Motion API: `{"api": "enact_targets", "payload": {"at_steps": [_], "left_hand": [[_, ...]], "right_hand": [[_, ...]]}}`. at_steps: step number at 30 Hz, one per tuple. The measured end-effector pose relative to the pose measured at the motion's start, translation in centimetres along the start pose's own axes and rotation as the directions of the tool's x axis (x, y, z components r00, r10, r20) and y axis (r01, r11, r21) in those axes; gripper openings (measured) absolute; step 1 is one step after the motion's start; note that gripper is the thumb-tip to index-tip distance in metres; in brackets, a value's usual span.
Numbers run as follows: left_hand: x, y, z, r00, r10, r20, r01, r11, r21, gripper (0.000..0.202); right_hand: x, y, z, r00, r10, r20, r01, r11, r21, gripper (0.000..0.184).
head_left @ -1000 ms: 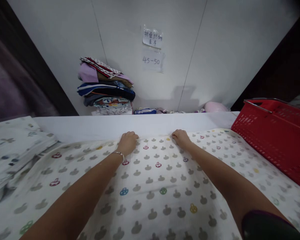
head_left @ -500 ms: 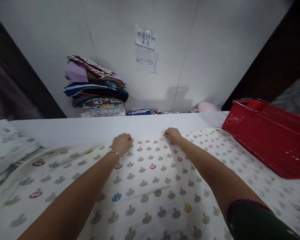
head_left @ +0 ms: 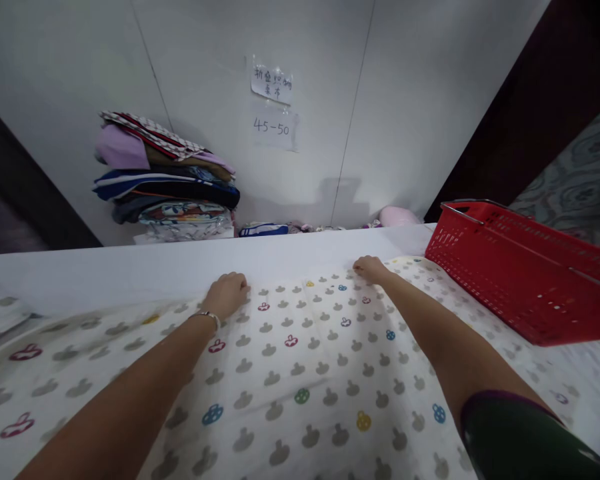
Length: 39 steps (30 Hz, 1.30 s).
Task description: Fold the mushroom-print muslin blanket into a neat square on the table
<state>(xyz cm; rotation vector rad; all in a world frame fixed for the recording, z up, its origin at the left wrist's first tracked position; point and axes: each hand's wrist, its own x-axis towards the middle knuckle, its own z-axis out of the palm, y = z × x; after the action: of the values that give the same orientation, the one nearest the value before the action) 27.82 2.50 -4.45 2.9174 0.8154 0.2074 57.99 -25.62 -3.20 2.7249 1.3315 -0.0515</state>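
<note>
A white cloth (head_left: 300,363) printed with grey and coloured mushroom shapes lies spread in front of me. My left hand (head_left: 228,295), with a bracelet at the wrist, is closed at the far edge of the cloth, left of the middle. Farther right along that same edge, my right hand (head_left: 371,269) pinches the fabric, its fingers curled in. Both forearms reach over the cloth, which lies fairly smooth between the hands. The fingertips of both hands are partly hidden.
A red plastic basket (head_left: 520,267) stands at the right on the cloth's edge. Folded fabrics (head_left: 167,177) are piled against the wall at the left back. Beyond the cloth runs the white tabletop (head_left: 290,257). Folded white fabric (head_left: 3,317) lies at the left edge.
My right hand has slid to the right along the cloth's far edge, widening the gap between my hands. The left hand keeps its place on the cloth. The view has turned slightly right.
</note>
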Motion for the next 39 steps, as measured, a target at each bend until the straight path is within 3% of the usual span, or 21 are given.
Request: {"api": "enact_targets", "payload": {"at_steps": [4,13,25,30,39], "left_hand": [[0.1,-0.1,-0.1,1.0,-0.007,0.022,0.008,1.0,-0.027,0.016],[0.6,0.0,0.0,0.996,-0.04,0.084,0.04,0.999,-0.002,0.026],[0.6,-0.1,-0.5,0.994,-0.019,0.11,0.023,0.999,-0.035,0.026],[0.5,0.0,-0.4,0.995,-0.011,0.1,0.015,0.999,-0.038,0.025],[0.0,-0.5,0.5,0.998,0.06,0.011,-0.06,0.997,-0.043,0.025]], "right_hand": [[0.2,1.4,0.0,0.998,0.059,0.016,-0.059,0.998,-0.018,0.022],[1.1,1.2,0.5,0.994,0.11,0.016,-0.109,0.994,-0.002,0.027],[-1.0,7.1,1.0,0.977,0.21,-0.035,-0.212,0.976,-0.053,0.028],[-1.2,7.7,1.7,0.977,0.173,-0.126,-0.18,0.983,-0.045,0.028],[-5.2,8.4,3.3,0.967,0.072,-0.243,-0.078,0.997,-0.015,0.024]]}}
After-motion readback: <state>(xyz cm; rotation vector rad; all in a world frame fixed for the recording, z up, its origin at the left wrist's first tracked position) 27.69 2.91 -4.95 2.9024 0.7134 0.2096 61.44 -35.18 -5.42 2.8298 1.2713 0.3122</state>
